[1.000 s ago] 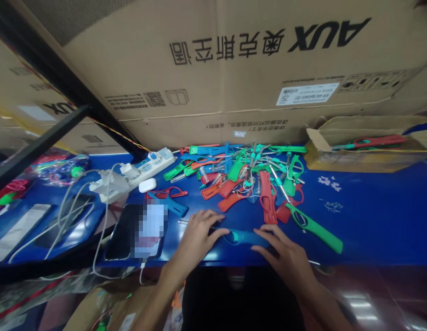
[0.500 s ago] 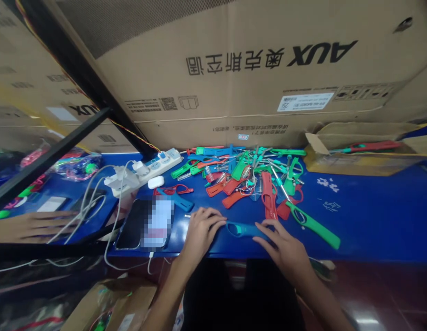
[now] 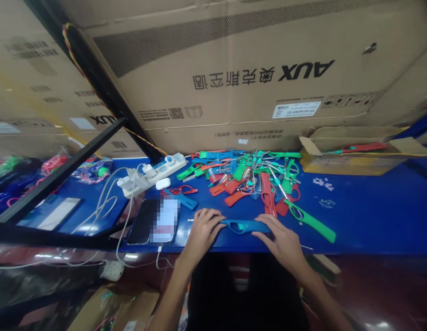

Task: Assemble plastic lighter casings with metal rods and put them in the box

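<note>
My left hand (image 3: 205, 228) is pinching the blue lighter body (image 3: 249, 226) at its nine-o'clock end; my right hand (image 3: 281, 238) is grasping the three-o'clock end. Its long axis is running nine to three over the desk (image 3: 368, 202), neither hand being nearer.

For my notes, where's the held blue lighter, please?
In the head view, the blue lighter is right of centre, held by the left hand and right hand, near the table edge.
</note>
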The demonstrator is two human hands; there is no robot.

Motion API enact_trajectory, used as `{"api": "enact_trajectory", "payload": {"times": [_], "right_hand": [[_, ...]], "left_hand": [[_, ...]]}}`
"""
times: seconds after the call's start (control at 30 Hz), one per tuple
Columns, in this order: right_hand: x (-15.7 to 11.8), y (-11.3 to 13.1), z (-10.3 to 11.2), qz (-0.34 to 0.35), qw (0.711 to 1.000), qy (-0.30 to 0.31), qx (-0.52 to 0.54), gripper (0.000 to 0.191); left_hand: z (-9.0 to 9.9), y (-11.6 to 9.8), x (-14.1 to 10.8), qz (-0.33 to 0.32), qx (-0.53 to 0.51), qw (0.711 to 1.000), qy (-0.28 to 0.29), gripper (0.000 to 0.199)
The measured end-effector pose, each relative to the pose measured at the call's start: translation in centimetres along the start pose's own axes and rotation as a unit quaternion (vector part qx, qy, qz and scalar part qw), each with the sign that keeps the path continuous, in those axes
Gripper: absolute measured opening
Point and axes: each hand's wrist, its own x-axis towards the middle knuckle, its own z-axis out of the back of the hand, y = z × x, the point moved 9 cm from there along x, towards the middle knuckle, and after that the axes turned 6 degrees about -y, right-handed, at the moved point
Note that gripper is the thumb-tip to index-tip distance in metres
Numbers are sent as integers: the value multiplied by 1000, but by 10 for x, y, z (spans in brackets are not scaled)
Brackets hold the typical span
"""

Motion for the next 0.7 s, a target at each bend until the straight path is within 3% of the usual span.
{"api": "enact_trajectory", "payload": {"times": [0.17,0.3,0.4,0.7], "right_hand": [[2,-5,4,-47,997,-16,51,31],[-2,-15,20,-92,985,-96,105,35],[-7,-23,31,-90,980,-142,110,37],[-12,-39,35,-97,981,-156,60,45]], "left_hand": [[2,1,-1,4,-5,1000,-13,15],[4,-1,-3,-2,-9,1000,-27,18],[6,-2,-4,-8,-11,999,-37,18],[6,-12,-3,-41,10,999,-22,24]]}}
